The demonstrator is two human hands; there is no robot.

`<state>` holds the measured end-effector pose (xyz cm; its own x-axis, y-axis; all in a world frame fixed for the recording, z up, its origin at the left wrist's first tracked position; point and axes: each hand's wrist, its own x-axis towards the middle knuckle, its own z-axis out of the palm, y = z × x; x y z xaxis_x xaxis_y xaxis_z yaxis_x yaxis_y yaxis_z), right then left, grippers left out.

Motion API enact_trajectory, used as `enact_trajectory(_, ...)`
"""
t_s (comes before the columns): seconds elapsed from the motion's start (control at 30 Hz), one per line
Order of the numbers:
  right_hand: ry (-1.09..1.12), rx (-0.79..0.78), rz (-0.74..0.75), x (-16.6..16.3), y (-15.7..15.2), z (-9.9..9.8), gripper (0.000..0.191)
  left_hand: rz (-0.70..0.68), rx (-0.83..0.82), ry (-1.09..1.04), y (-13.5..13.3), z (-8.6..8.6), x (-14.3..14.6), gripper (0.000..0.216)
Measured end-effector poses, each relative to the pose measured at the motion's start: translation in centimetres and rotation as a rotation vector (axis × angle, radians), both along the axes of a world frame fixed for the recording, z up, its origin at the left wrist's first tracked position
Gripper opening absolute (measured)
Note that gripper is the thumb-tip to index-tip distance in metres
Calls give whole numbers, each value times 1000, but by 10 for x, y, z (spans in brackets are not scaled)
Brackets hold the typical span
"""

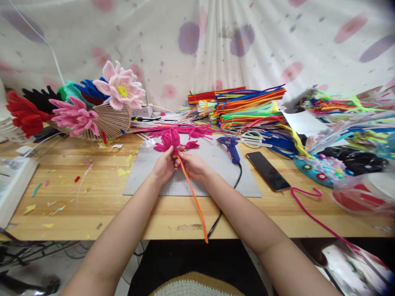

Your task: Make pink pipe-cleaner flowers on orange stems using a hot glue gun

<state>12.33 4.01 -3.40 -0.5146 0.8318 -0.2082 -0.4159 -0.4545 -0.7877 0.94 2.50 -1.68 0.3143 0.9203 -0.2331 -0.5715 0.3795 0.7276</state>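
A magenta pipe-cleaner flower (171,139) is held upright between my two hands over the grey mat (247,181). My left hand (164,166) is closed around the flower's base from the left. From the right, my right hand (191,163) pinches the same base. An orange pipe-cleaner stem (194,195) runs from the base down past the mat's front edge toward me. Beside the right fingers lies a loose magenta petal (191,145). More magenta petals (199,131) rest behind the flower. The fingertips partly hide one another.
Right of my hands are a blue glue gun (230,148) with its black cord, white-handled scissors (254,139) and a phone (268,170). Bundled pipe cleaners (247,107) are stacked at the back. Finished flowers (121,88) stand at left, near a power strip (18,185). Scraps litter the table.
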Motion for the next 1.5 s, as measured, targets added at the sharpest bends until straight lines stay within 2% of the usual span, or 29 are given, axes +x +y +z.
enact_trajectory(0.17, 42, -43, -3, 4, 1, 6, 27, -52, 26, -104, 2, 1, -3, 33)
enact_trajectory(0.3, 53, -59, 14, 6, 0, 9, 29, -56, 28, -54, 3, -2, -1, 37)
enact_trajectory(0.43, 27, 2, 15, 4, 0, 6, 24, -29, 84, 1, 4, -7, 1, 33)
enact_trajectory(0.53, -105, 120, -28, 1, 0, 3, 19, 31, 131, 6, 6, -10, 1, 30)
enact_trajectory(0.77, -491, 561, -236, 0, -3, -1, 17, 293, 163, -29, 9, -12, 2, 10)
enact_trajectory(0.87, -587, 723, -239, 2, -4, -2, 15, 324, 133, -38, 9, -11, 1, 7)
enact_trajectory(0.93, -611, 778, -219, 2, -3, -3, 14, 294, 98, -46, 9, -11, 0, 9)
enact_trajectory(1.07, -565, 744, -182, 0, -2, -6, 19, 157, 88, -99, 9, -9, -4, 24)
enact_trajectory(1.27, -242, 527, -6, 0, -3, -2, 25, 43, 139, -137, 7, -6, -18, 29)
enact_trajectory(1.37, -159, 455, 39, 3, -5, 0, 26, 85, 113, -133, 6, -5, -17, 24)
enact_trajectory(1.5, -146, 451, 45, 3, -5, -1, 27, 190, 99, -133, 7, -8, -8, 14)
